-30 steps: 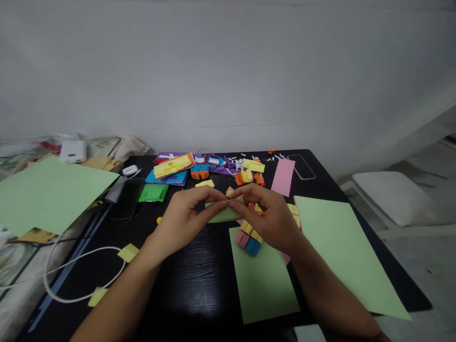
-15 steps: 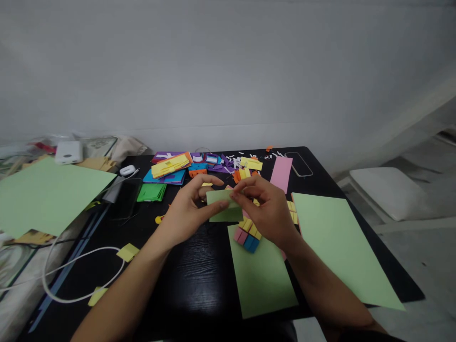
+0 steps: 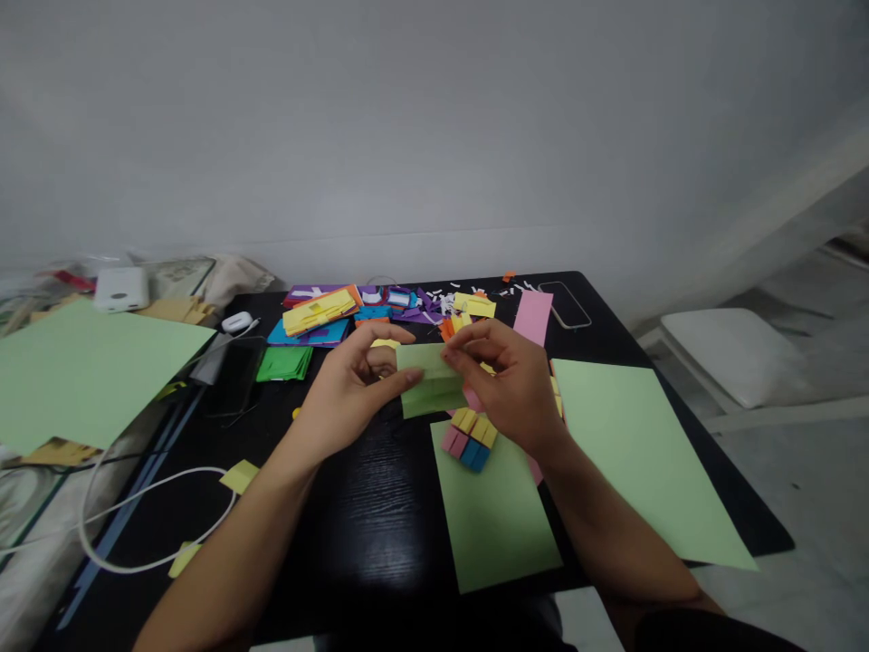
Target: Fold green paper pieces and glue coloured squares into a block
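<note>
The right hand (image 3: pixel 512 389) has its grip closed on the upper right edge of a small light-green paper (image 3: pixel 431 385), pinched between thumb and forefinger. The paper is raised above the black table (image 3: pixel 370 534) and has creases running across it. The left hand (image 3: pixel 349 389) lays its thumb on the paper's left part, its forefinger lifted apart above; whether its other fingers clamp the paper from behind, I cannot tell.

At five o'clock from the paper, a cluster of folded blocks (image 3: pixel 471 439), yellow, pink and blue, rests on a green sheet (image 3: pixel 499 525). At four o'clock lies a larger green sheet (image 3: pixel 638 453). A pink strip (image 3: pixel 534 317) sits at two o'clock, near a phone-shaped outline (image 3: pixel 565 305). Cut paper scraps (image 3: pixel 434 303) lie at twelve.

At ten o'clock, folded yellow strips (image 3: pixel 319 312) top blue and orange papers; a bright green bundle (image 3: pixel 283 363) lies at nine. Farther towards ten is a white device (image 3: pixel 122 290) with a round grey mark, too small to read. A white cable (image 3: pixel 163 480) loops at eight.
</note>
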Demonstrator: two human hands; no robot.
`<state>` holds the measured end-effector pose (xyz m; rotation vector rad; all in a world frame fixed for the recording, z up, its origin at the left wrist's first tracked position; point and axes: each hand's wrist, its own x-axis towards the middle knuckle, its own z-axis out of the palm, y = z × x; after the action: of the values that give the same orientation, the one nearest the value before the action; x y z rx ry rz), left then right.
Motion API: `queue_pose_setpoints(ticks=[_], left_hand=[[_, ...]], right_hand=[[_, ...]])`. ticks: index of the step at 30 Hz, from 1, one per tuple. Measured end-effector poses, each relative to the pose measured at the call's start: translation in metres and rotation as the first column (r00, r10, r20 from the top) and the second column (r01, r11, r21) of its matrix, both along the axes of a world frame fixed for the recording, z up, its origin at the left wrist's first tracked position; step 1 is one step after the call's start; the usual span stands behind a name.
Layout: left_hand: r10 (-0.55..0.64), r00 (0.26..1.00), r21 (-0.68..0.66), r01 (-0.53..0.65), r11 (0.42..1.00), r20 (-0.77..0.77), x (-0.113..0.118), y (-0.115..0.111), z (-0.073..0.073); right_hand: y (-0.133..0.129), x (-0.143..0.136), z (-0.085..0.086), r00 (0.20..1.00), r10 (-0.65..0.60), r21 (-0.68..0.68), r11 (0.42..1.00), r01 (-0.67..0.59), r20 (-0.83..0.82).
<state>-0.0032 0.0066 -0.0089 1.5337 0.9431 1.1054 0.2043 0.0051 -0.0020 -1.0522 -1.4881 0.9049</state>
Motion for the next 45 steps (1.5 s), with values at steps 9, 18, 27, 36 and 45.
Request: queue_pose_setpoints(ticks=[9, 18, 27, 36, 45], left_hand=[[0.146, 0.972, 0.359, -0.071, 0.931, -0.186, -0.002, -0.004, 0.001], [0.397, 0.877, 0.780, -0.042, 0.624, -0.270, -0.009, 0.002, 0.001], [0.272, 0.899, 0.785, 0.115, 0.609, -0.343, -0.017, 0.001, 0.004], [0.346, 0.918, 0.701, -0.118, 0.704, -0.193, -0.015, -0.004, 0.006], [0.420, 0.906, 0.529, -0.329, 0.783, -0.059, -0.007, -0.009, 0.001]], right_hand=[[0.003, 0.004, 0.001, 0.993, 0.050, -0.114, 0.992, -0.062, -0.106], [0.012, 0.007, -0.004, 0.946, 0.126, -0.277, 0.937, -0.213, -0.299], [0.015, 0.002, -0.011, 0.928, 0.183, -0.353, 0.887, -0.299, -0.325], [0.002, 0.001, 0.003, 0.955, 0.269, -0.041, 0.960, -0.276, -0.120], [-0.008, -0.003, -0.002, 0.984, 0.111, 0.024, 0.994, -0.109, -0.141]])
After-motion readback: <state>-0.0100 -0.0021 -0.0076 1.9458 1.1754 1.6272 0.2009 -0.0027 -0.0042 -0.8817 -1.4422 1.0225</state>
